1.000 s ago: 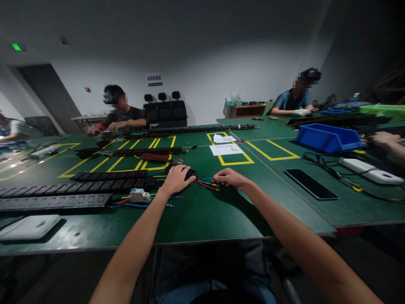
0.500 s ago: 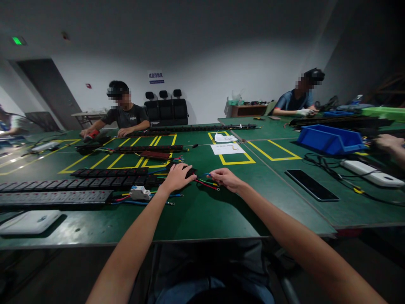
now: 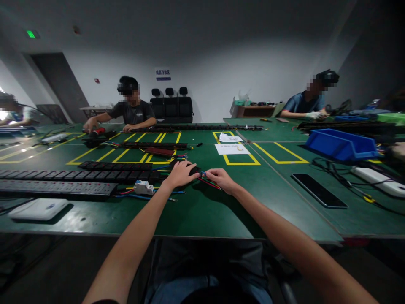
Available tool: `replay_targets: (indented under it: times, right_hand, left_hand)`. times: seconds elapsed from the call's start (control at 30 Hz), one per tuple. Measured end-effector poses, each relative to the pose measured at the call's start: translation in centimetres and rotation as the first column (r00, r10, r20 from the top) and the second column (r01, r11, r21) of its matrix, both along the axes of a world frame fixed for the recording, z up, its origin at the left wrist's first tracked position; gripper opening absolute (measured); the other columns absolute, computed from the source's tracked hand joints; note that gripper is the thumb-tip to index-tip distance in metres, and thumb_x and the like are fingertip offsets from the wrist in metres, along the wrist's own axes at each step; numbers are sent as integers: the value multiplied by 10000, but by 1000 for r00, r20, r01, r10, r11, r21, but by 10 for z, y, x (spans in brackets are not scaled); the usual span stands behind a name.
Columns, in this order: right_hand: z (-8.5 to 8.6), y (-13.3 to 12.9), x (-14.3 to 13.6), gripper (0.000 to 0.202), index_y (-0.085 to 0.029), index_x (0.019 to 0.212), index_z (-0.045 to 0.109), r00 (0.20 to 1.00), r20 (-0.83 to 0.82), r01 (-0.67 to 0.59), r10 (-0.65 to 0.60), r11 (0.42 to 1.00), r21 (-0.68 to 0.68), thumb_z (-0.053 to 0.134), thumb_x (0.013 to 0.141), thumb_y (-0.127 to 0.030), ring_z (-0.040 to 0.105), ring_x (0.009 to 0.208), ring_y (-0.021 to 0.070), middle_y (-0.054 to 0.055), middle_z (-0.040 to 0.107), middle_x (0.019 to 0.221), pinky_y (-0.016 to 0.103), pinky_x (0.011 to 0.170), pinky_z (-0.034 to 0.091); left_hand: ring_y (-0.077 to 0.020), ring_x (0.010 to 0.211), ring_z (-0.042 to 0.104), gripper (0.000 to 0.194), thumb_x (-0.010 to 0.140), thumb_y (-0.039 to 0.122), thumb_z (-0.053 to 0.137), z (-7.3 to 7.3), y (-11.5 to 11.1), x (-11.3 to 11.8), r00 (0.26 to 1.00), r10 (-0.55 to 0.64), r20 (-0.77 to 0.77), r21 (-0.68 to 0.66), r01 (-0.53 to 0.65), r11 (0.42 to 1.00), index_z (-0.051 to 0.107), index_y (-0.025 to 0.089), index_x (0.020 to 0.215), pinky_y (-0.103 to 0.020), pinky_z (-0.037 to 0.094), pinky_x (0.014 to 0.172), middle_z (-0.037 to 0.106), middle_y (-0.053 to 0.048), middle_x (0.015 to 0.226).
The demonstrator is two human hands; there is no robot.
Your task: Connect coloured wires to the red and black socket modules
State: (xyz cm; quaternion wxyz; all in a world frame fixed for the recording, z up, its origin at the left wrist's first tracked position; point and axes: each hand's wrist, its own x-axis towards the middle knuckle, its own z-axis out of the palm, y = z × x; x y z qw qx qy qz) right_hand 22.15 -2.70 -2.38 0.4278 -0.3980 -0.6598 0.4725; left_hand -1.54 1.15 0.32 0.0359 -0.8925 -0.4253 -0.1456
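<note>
My left hand (image 3: 181,174) lies over a small black part (image 3: 193,171), its fingers curved across the top and the thumb along the near side. Most of that part is hidden beneath the palm. Out of its right end come several wires, among them a red wire (image 3: 209,183). My right hand (image 3: 220,179) is closed in a pinch on a blue wire (image 3: 203,173) close to the left fingertips. To the left lie long black power strips (image 3: 63,188). A white circuit breaker (image 3: 144,187) with blue wires (image 3: 161,197) sits at their end.
At right are a smartphone (image 3: 318,191), a blue bin (image 3: 341,145), black cables and a white device (image 3: 378,179). A white box (image 3: 41,209) lies front left. Paper sheets (image 3: 232,149) lie ahead. Across the table one co-worker (image 3: 134,112) holds a red tool; another (image 3: 305,103) sits far right.
My right hand has come left along the blue wire, nearer my left hand. The left hand stays on the black part. The whole view has shifted slightly.
</note>
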Motion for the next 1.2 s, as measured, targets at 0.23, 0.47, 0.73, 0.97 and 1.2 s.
replay_targets:
  times: [0.23, 0.47, 0.73, 0.97, 1.2]
  right_hand:
    - [2, 0, -6, 681, -158, 926, 777, 997, 56, 45, -49, 997, 66, 680, 745, -808, 538, 691, 158, 23, 666, 746, 268, 646, 402]
    - [-3, 2, -5, 722, -156, 900, 753, 990, 27, 136, -136, 990, -33, 672, 720, -851, 359, 524, 87, -18, 557, 654, 233, 480, 255]
    - [5, 9, -5, 703, -164, 748, 721, 995, 66, 81, -73, 988, -134, 586, 781, -853, 394, 483, 83, 6, 562, 620, 222, 419, 272]
    - [6, 23, -3, 565, -209, 641, 539, 998, -13, 64, -69, 971, -231, 548, 837, -739, 319, 419, 72, -47, 442, 515, 213, 388, 194]
    - [15, 17, 14, 326, -190, 1036, 714, 941, -337, -119, -21, 913, -391, 603, 876, -451, 611, 633, 116, 30, 714, 810, 195, 515, 453]
  left_hand:
    - [-339, 1345, 532, 607, 1040, 615, 430, -1, -2, 3, 1000, 13, 12, -3, -13, 1000, 610, 214, 1458, -536, 355, 1155, 615, -159, 1427]
    - [-340, 1355, 519, 599, 1038, 618, 414, -5, -5, 5, 998, 39, 51, 9, -39, 999, 614, 228, 1446, -560, 318, 1186, 609, -149, 1422]
    - [-343, 1364, 512, 589, 1038, 597, 426, -3, -6, 6, 998, 37, 52, 6, -37, 999, 614, 219, 1449, -568, 314, 1192, 615, -153, 1419]
    - [-340, 1368, 514, 588, 1036, 611, 429, -5, -7, 7, 997, 33, 65, 22, -34, 999, 616, 235, 1446, -562, 311, 1197, 623, -147, 1418]
    - [-349, 1368, 515, 623, 1038, 619, 431, -5, -7, 6, 998, 40, 57, 26, -42, 999, 616, 189, 1448, -554, 323, 1186, 611, -169, 1432]
